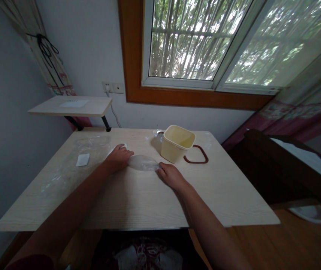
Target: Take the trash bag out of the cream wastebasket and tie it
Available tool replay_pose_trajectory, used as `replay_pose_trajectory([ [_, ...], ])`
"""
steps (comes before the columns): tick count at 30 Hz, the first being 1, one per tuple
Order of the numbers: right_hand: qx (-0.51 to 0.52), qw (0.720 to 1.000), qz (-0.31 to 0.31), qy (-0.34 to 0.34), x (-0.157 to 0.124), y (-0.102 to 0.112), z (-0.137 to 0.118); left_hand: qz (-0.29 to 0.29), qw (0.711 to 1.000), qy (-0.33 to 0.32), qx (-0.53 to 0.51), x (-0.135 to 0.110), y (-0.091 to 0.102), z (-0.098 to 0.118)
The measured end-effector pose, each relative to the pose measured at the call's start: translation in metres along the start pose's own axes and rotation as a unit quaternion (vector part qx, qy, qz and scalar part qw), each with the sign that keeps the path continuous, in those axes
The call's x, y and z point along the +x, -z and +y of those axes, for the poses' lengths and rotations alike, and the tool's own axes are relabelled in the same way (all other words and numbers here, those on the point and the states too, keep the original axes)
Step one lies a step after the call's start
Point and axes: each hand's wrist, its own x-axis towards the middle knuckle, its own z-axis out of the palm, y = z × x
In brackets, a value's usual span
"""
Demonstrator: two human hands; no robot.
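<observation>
A clear plastic bag [143,163] lies bunched on the pale wooden table [138,202] between my two hands. My left hand [118,157] is closed on the bag's left end. My right hand [171,175] pinches its right end, fingers curled. Just behind the bag stands a small pale yellow bin [176,143], open and upright, with a dark red ring [196,154] lying flat at its right side.
A white card [82,159] and a sheet of clear film [91,141] lie at the table's left. A raised side shelf [70,105] stands at the back left. A dark wooden bed frame [286,168] is close on the right. Wall and window behind.
</observation>
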Motion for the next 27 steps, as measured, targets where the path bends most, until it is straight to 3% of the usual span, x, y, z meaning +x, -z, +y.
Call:
replay_pose_trajectory([
  [4,-0.004,1.0,-0.001,-0.005,0.001,0.0,-0.003,-0.006,0.998,0.021,-0.057,-0.001,0.017,0.018],
  [9,-0.035,0.999,-0.013,0.007,0.0,-0.002,-0.009,0.003,0.995,-0.01,-0.097,0.011,0.028,0.051],
  [15,-0.038,0.999,-0.015,0.001,-0.001,-0.002,-0.009,-0.022,0.996,-0.015,-0.084,0.032,0.011,0.074],
  [21,-0.028,0.999,-0.013,0.017,-0.001,-0.002,-0.006,-0.043,0.996,0.028,-0.066,0.039,-0.014,0.078],
  [27,0.0,1.0,-0.01,0.021,-0.001,-0.005,-0.003,-0.087,0.993,0.059,-0.062,0.037,-0.018,0.082],
])
